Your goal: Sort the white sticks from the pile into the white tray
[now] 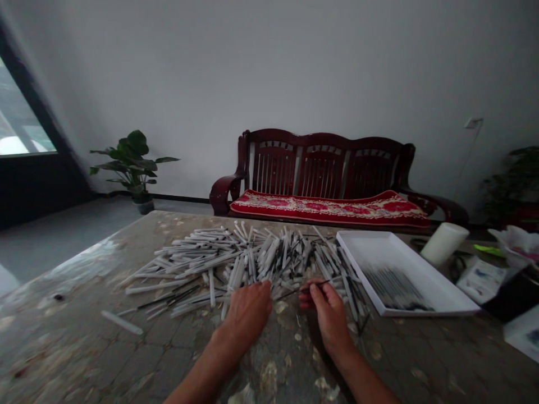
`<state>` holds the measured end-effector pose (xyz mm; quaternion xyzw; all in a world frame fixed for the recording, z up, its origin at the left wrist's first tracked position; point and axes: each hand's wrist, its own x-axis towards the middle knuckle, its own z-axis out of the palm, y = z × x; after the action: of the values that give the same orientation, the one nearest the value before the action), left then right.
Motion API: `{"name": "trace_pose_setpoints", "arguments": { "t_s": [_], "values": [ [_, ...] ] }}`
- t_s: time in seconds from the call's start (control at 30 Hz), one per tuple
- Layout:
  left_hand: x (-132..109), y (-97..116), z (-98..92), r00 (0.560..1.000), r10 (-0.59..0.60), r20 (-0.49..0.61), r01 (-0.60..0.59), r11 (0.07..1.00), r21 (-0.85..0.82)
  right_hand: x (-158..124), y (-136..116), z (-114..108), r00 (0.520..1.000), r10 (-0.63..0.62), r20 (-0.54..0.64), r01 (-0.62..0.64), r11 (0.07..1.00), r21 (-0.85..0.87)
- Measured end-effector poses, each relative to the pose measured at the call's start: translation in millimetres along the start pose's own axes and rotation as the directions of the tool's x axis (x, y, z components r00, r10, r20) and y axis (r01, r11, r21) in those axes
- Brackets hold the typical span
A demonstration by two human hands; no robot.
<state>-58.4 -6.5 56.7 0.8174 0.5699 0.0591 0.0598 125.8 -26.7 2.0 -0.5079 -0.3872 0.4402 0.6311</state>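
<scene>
A large heap of frosted white tubes and thin dark, pen-like sticks (236, 252) lies across the table. My right hand (330, 314) is closed, pinching a thin dark stick (290, 294) between thumb and fingers. The stick points left toward my left hand (248, 308). That hand is at the heap's near edge, back turned up and fingers curled; what they hold, if anything, is hidden. To the right, a white tray (362, 247) holds a row of slim dark sticks (396, 286) laid side by side.
The stone-patterned table (138, 370) carries a loose white tube (122, 322) at left. Right of the tray are a white roll (445, 243), a small printed box (482, 279) and a white wrapped bundle (516, 244). Behind stand a dark red wooden bench (320, 163) and a potted plant (135, 163).
</scene>
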Motion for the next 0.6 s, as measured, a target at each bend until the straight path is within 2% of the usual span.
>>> {"name": "trace_pose_setpoints", "arguments": {
  "t_s": [0.13, 0.27, 0.47, 0.6],
  "values": [
    [4.7, 14.2, 9.7, 0.986, 0.119, -0.117, -0.133, 0.984, -0.119, 2.3, -1.5, -5.6, 0.998, -0.029, -0.057, 0.034, 0.996, 0.084],
    [6.9, 21.5, 19.2, 0.962, 0.185, -0.200, -0.214, 0.968, -0.132, 5.4, -1.3, -7.6, 0.995, -0.041, -0.088, 0.053, 0.988, 0.147],
    [7.5, 20.8, 25.0, 0.950, 0.210, -0.232, -0.242, 0.963, -0.120, 4.4, -3.1, -6.1, 0.999, -0.015, -0.042, 0.020, 0.992, 0.123],
    [8.2, 19.0, 23.8, 0.962, 0.171, -0.214, -0.202, 0.970, -0.133, 4.2, -4.0, -7.4, 0.995, -0.048, -0.087, 0.057, 0.992, 0.109]
  ]
}}
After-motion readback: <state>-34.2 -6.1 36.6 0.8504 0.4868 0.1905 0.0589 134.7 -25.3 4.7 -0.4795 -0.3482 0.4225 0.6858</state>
